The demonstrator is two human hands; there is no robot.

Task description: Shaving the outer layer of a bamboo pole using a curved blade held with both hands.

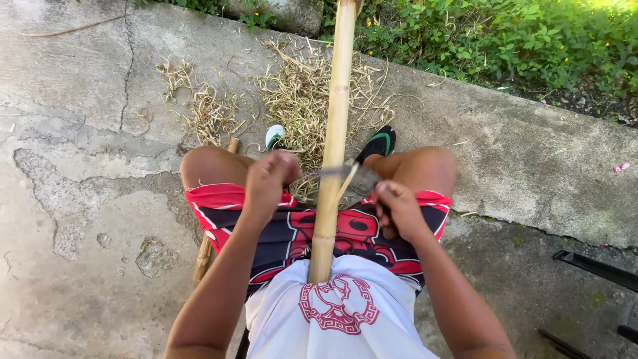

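A long pale bamboo pole (334, 126) runs from my lap up and away between my knees. A blurred knife blade (335, 172) lies across the pole at about knee height. My left hand (269, 178) is closed on the blade's left end. On the right side my right hand (397, 207) grips the knife's handle, just right of the pole. A thin shaving curls off the pole beside the blade.
I sit on a low seat over cracked concrete (80, 133). A heap of dry bamboo shavings (299, 93) lies past my feet. A wooden stick (204, 256) rests under my left thigh. Green plants (505, 36) border the slab; dark metal bars (595, 266) lie at right.
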